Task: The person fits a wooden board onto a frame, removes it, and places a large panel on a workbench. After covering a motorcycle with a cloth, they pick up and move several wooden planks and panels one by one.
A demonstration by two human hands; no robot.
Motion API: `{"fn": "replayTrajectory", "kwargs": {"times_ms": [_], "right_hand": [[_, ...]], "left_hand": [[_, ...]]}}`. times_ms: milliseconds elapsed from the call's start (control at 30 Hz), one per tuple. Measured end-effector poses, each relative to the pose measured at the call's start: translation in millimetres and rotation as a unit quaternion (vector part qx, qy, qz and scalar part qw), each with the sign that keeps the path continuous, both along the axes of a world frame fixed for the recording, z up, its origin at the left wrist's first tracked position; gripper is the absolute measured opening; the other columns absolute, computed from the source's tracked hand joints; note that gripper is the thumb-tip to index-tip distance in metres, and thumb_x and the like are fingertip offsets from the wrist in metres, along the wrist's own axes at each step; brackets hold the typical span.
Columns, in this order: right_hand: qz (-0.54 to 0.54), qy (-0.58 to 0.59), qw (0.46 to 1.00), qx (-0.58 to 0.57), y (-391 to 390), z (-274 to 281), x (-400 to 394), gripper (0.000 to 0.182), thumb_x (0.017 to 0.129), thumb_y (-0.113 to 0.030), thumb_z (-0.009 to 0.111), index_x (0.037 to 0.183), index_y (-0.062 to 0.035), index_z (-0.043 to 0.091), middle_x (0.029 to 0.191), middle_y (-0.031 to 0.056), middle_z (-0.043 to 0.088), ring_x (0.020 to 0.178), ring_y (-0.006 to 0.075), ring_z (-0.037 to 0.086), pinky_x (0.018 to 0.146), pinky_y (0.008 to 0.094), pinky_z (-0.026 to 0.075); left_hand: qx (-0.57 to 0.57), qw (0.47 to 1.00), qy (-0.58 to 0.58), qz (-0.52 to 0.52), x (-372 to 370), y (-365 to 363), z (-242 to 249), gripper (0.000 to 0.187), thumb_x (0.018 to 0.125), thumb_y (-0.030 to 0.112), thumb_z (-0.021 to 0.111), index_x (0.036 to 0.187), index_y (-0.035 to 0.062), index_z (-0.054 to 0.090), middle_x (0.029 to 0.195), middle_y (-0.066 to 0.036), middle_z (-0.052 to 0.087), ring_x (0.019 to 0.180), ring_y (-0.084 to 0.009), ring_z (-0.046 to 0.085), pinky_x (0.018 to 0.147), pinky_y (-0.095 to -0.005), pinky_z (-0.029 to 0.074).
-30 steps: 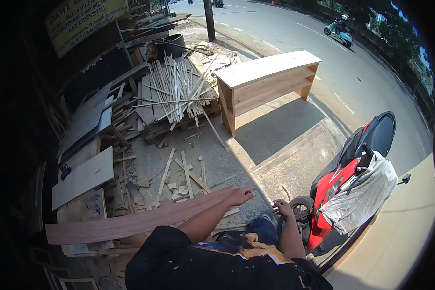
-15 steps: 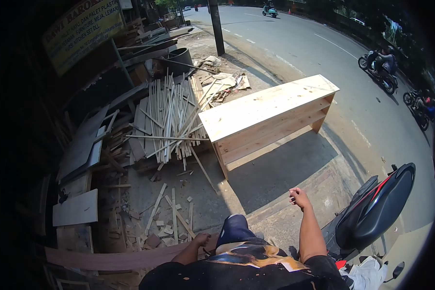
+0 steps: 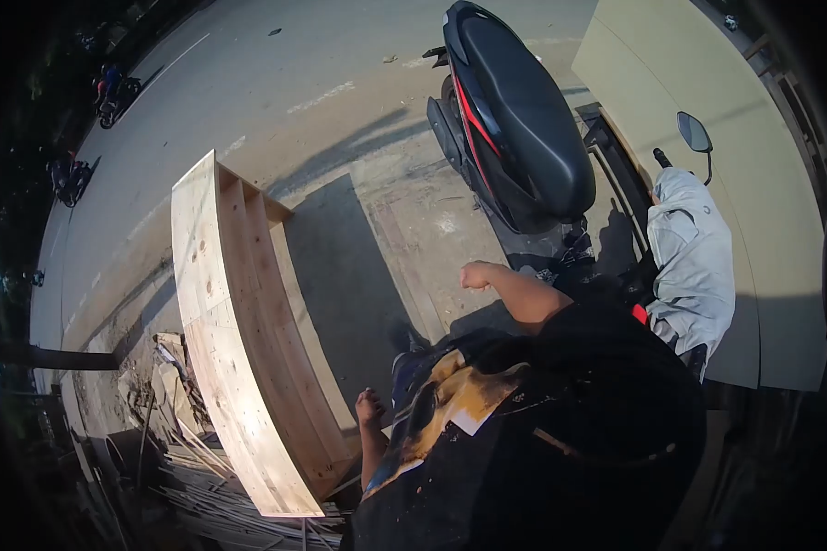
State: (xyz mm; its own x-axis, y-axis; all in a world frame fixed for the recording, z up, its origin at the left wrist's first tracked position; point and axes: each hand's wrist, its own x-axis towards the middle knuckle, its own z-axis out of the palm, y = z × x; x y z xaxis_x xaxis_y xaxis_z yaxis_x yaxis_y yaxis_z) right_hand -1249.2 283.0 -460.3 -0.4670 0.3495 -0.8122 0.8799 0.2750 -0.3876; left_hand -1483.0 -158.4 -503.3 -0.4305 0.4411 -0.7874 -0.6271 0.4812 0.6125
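Down at the lower middle, my left hand (image 3: pixel 369 407) hangs with its fingers curled in and nothing visible in them. It is nearest to a pale wooden shelf unit (image 3: pixel 213 321), apart from it as far as I can tell. My right hand (image 3: pixel 475 275) is held out in front of my body, closed into a loose fist with no object showing. Beneath it lies bare concrete ground. The shelf unit stands on my left, with its smooth top board and inner shelves in view.
A parked black motorbike (image 3: pixel 524 119) with red trim stands ahead to the right. Pale cloth (image 3: pixel 694 266) drapes its front near a mirror (image 3: pixel 695 131). Large cream panels (image 3: pixel 652 83) lean beyond. Thin wood strips (image 3: pixel 220 510) lie at lower left; motorbikes (image 3: pixel 112 96) are on the road.
My view has swung right: the shelf unit now appears on the left and the motorbike near the top centre. My arms stay out from my body, both hands still curled.
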Motion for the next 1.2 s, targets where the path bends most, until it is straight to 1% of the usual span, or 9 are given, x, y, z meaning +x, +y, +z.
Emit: {"fn": "replayTrajectory", "kwargs": {"times_ms": [300,400,533,633,700,867,1033,1133,1200], "right_hand": [[-0.634,0.342,0.678,0.148,148,89,134,0.018,0.089,-0.019,0.053,0.099,-0.0059,0.060,0.074,-0.0003,0.056,0.058,0.0075,0.053,0.051,0.0218,0.042],[-0.744,0.391,0.488,0.233,216,87,198,0.016,0.089,-0.018,0.052,0.096,-0.0069,0.060,0.070,-0.0018,0.053,0.057,0.0062,0.050,0.051,0.0192,0.039],[-0.786,0.346,0.425,0.287,315,36,295,0.017,0.088,-0.019,0.054,0.096,-0.0064,0.061,0.069,-0.0016,0.054,0.057,0.0066,0.050,0.052,0.0200,0.039],[-0.811,0.288,0.458,0.223,357,-55,344,0.019,0.087,-0.022,0.056,0.096,-0.0057,0.061,0.070,-0.0008,0.055,0.057,0.0070,0.049,0.053,0.0214,0.040],[-0.740,0.176,0.608,0.228,382,-124,375,0.024,0.083,-0.024,0.060,0.098,-0.0047,0.061,0.078,0.0063,0.062,0.067,0.0159,0.059,0.063,0.0284,0.047],[-0.645,0.045,0.743,0.170,431,-174,397,0.029,0.078,-0.027,0.064,0.099,-0.0062,0.062,0.095,0.0153,0.065,0.089,0.0304,0.062,0.079,0.0376,0.048],[-0.615,-0.011,0.784,0.083,448,-246,422,0.030,0.079,-0.028,0.064,0.099,-0.0067,0.064,0.103,0.0177,0.064,0.098,0.0345,0.060,0.084,0.0409,0.048],[-0.590,-0.154,0.792,0.025,444,-273,431,0.032,0.079,-0.029,0.063,0.101,-0.0057,0.064,0.104,0.0191,0.063,0.102,0.0355,0.059,0.086,0.0426,0.048],[-0.568,-0.180,0.803,0.009,436,-277,430,0.037,0.080,-0.031,0.061,0.106,-0.0047,0.061,0.101,0.0226,0.062,0.104,0.0373,0.057,0.090,0.0441,0.045]], "left_hand": [[-0.139,0.898,0.240,-0.340,-253,307,86,0.030,0.088,0.032,0.051,0.098,0.0048,0.060,0.071,-0.005,0.054,0.048,-0.0108,0.047,0.043,-0.0260,0.043],[-0.048,0.867,0.278,-0.410,-210,464,120,0.034,0.089,0.036,0.052,0.095,0.0033,0.059,0.072,-0.004,0.052,0.050,-0.0096,0.045,0.045,-0.0236,0.041],[0.161,0.806,0.247,-0.513,-74,669,140,0.037,0.091,0.041,0.052,0.095,0.0049,0.058,0.075,0.000,0.052,0.060,-0.0070,0.045,0.054,-0.0216,0.039],[0.213,0.643,0.399,-0.618,66,804,169,0.030,0.086,0.030,0.061,0.105,0.0072,0.058,0.097,-0.009,0.058,0.085,-0.0208,0.055,0.077,-0.0325,0.045],[0.336,0.471,0.526,-0.624,162,881,201,0.037,0.080,0.026,0.066,0.112,0.0099,0.058,0.119,-0.013,0.052,0.108,-0.0310,0.049,0.091,-0.0425,0.040],[0.046,0.292,0.554,-0.778,280,966,205,0.080,0.066,0.042,0.078,0.136,0.0345,0.040,0.153,-0.010,0.002,0.135,-0.0473,-0.010,0.104,-0.0643,0.006],[-0.049,0.247,0.539,-0.804,278,975,174,0.088,0.062,0.048,0.079,0.137,0.0380,0.036,0.150,-0.018,-0.012,0.128,-0.0557,-0.022,0.095,-0.0749,0.000],[0.010,0.350,0.486,-0.801,268,975,159,0.087,0.061,0.053,0.077,0.137,0.0368,0.037,0.148,-0.023,-0.015,0.123,-0.0588,-0.028,0.091,-0.0776,-0.001],[0.017,0.189,0.590,-0.785,267,971,158,0.094,0.060,0.061,0.074,0.139,0.0310,0.033,0.146,-0.027,-0.016,0.125,-0.0538,-0.030,0.091,-0.0763,-0.003]]}}
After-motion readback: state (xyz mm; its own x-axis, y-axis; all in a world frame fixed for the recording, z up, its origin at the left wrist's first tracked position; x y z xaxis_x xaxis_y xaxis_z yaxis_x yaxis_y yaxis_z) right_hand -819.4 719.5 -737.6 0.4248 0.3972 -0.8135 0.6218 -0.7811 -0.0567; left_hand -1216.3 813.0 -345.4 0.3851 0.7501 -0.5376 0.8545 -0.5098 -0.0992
